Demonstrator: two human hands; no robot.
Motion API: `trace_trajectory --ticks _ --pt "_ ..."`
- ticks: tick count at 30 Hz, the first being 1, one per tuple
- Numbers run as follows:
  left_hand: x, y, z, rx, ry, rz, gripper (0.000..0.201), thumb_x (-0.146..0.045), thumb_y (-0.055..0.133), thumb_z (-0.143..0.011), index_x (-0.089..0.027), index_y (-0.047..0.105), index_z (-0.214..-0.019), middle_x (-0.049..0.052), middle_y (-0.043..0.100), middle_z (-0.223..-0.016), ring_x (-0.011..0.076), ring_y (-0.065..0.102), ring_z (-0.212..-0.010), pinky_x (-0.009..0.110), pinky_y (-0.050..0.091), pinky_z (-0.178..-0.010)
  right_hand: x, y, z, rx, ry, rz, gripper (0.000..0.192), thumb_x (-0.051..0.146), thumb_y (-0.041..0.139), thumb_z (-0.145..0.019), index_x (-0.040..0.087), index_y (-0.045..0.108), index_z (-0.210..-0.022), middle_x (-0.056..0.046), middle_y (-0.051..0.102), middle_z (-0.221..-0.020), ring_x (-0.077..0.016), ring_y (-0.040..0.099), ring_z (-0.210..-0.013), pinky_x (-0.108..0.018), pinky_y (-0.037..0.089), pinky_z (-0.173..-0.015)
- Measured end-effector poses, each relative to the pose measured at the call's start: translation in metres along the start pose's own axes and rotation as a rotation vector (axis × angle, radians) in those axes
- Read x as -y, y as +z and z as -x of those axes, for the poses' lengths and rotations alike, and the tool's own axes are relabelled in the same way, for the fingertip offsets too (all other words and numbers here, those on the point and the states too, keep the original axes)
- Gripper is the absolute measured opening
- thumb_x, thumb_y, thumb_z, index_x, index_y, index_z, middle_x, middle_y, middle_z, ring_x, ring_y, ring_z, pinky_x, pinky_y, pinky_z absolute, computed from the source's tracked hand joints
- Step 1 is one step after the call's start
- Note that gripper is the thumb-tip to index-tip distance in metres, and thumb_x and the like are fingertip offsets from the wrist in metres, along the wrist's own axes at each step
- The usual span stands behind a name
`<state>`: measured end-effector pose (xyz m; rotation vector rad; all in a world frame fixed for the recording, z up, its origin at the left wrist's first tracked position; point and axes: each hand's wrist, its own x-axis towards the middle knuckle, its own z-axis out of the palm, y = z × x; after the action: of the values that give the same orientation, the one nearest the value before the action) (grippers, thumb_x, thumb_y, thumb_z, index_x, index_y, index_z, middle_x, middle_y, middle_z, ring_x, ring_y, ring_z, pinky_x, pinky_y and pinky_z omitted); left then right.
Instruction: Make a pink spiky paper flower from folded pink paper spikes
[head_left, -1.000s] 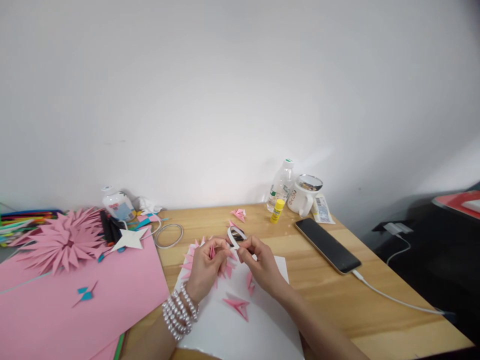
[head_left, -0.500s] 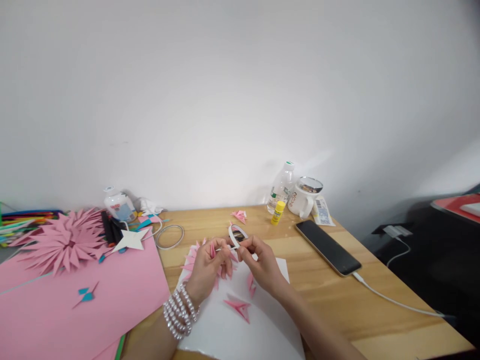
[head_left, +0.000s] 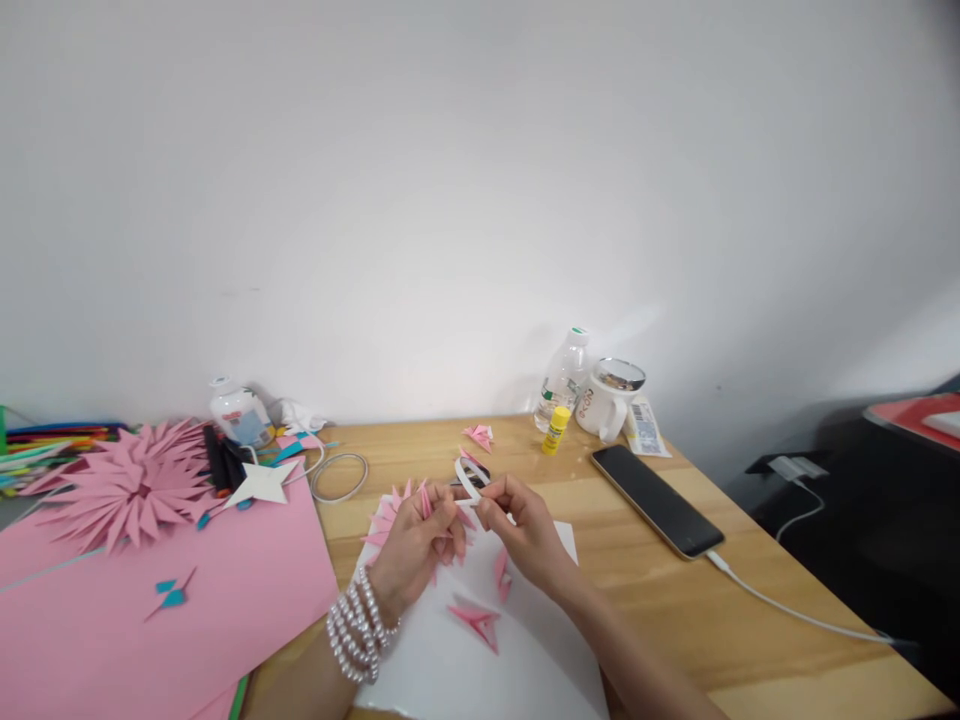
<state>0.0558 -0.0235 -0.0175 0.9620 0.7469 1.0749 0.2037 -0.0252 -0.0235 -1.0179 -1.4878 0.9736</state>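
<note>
Your left hand (head_left: 416, 545) pinches a pink folded piece (head_left: 425, 500), barely shifted; your right hand (head_left: 521, 530) still grips the white tape roll (head_left: 470, 477) above the white sheet (head_left: 480, 660). Beyond, the phone (head_left: 656, 498) lies unmoved on the table (head_left: 750, 620).

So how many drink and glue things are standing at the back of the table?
Water bottle: 1
White mug: 1
Yellow glue stick: 1
White glue bottle: 1
Total: 4
</note>
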Motion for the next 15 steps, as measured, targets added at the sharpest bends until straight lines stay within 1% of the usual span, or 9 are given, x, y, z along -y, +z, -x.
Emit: trace_trajectory --ticks 2,4,6,8,10,11,13,14,15 --pt "-0.004 -0.002 0.000 -0.013 0.001 0.011 0.026 -0.037 0.062 -0.073 -0.014 0.051 -0.069 -0.001 0.056 -0.043 0.0049 0.038 -0.034 0.016 0.025 -0.035 -0.006 -0.007 -0.004 -0.055 -0.014 0.025 0.016 0.029 0.046 -0.080 0.018 0.045 -0.068 0.003 0.047 -0.057 -0.0099 0.044 -0.053 -0.021 0.036 -0.052" --pt "-0.008 -0.003 0.000 -0.015 0.005 -0.001 0.025 -0.037 0.062 -0.073 -0.013 0.053 -0.069 0.000 0.056 -0.043 0.0049 0.037 -0.035 0.016 0.025 -0.036 -0.015 -0.015 -0.008 -0.109 -0.013 0.105 0.015 0.029 0.045 -0.080 0.019 0.047 -0.070 0.002 0.051 -0.059 -0.0115 0.048 -0.055 -0.022 0.038 -0.053" --pt "-0.009 -0.003 0.000 -0.023 0.004 -0.006 0.023 -0.035 0.062 -0.073 -0.014 0.054 -0.072 -0.003 0.051 -0.039 0.0049 0.036 -0.035 0.016 0.024 -0.036 -0.024 -0.022 -0.012 -0.113 0.024 0.297 0.013 0.027 0.047 -0.079 0.019 0.049 -0.070 0.000 0.056 -0.062 -0.0133 0.052 -0.055 -0.024 0.039 -0.054" --pt "-0.008 -0.004 -0.002 -0.050 0.005 0.013 0.022 -0.033 0.063 -0.073 -0.014 0.054 -0.074 -0.006 0.046 -0.037 0.0038 0.034 -0.034 0.016 0.022 -0.036 -0.034 -0.027 -0.013 -0.121 0.082 0.563 0.012 0.024 0.050 -0.076 0.019 0.051 -0.065 -0.001 0.056 -0.059 -0.0152 0.052 -0.054 -0.026 0.038 -0.052" --pt "-0.006 -0.005 -0.003 -0.078 0.004 0.030 0.021 -0.032 0.064 -0.072 -0.014 0.053 -0.071 -0.007 0.044 -0.038 0.0026 0.033 -0.034 0.015 0.022 -0.037 -0.040 -0.029 -0.013 -0.140 0.106 0.775 0.012 0.020 0.054 -0.072 0.019 0.051 -0.061 -0.003 0.057 -0.062 -0.0176 0.053 -0.057 -0.028 0.038 -0.054" --pt "-0.005 -0.006 -0.004 -0.085 0.002 0.032 0.022 -0.032 0.064 -0.072 -0.014 0.053 -0.069 -0.007 0.043 -0.037 0.0023 0.032 -0.034 0.015 0.022 -0.037 -0.042 -0.029 -0.013 -0.153 0.098 0.837 0.012 0.019 0.056 -0.071 0.018 0.052 -0.059 -0.005 0.057 -0.066 -0.0190 0.054 -0.060 -0.029 0.039 -0.056" --pt "-0.003 -0.006 -0.005 -0.087 -0.009 0.035 0.022 -0.031 0.064 -0.072 -0.014 0.052 -0.067 -0.007 0.043 -0.037 0.0023 0.032 -0.034 0.015 0.024 -0.038 -0.041 -0.027 -0.011 -0.168 0.043 0.847 0.010 0.019 0.057 -0.070 0.018 0.055 -0.060 -0.007 0.058 -0.072 -0.0215 0.056 -0.069 -0.033 0.042 -0.062" --pt "-0.002 -0.006 -0.005 -0.090 -0.015 0.038 0.022 -0.031 0.065 -0.072 -0.014 0.052 -0.067 -0.007 0.044 -0.037 0.0027 0.033 -0.034 0.015 0.024 -0.038 -0.039 -0.025 -0.011 -0.158 0.005 0.788 0.009 0.020 0.057 -0.071 0.018 0.057 -0.062 -0.008 0.059 -0.074 -0.0218 0.056 -0.072 -0.034 0.043 -0.066" --pt "-0.001 -0.005 -0.005 -0.092 -0.023 0.040 0.021 -0.031 0.065 -0.071 -0.014 0.052 -0.068 -0.007 0.045 -0.037 0.0030 0.034 -0.034 0.015 0.025 -0.038 -0.035 -0.023 -0.010 -0.138 -0.028 0.684 0.008 0.022 0.056 -0.073 0.018 0.059 -0.066 -0.007 0.059 -0.075 -0.0214 0.057 -0.074 -0.034 0.044 -0.068"
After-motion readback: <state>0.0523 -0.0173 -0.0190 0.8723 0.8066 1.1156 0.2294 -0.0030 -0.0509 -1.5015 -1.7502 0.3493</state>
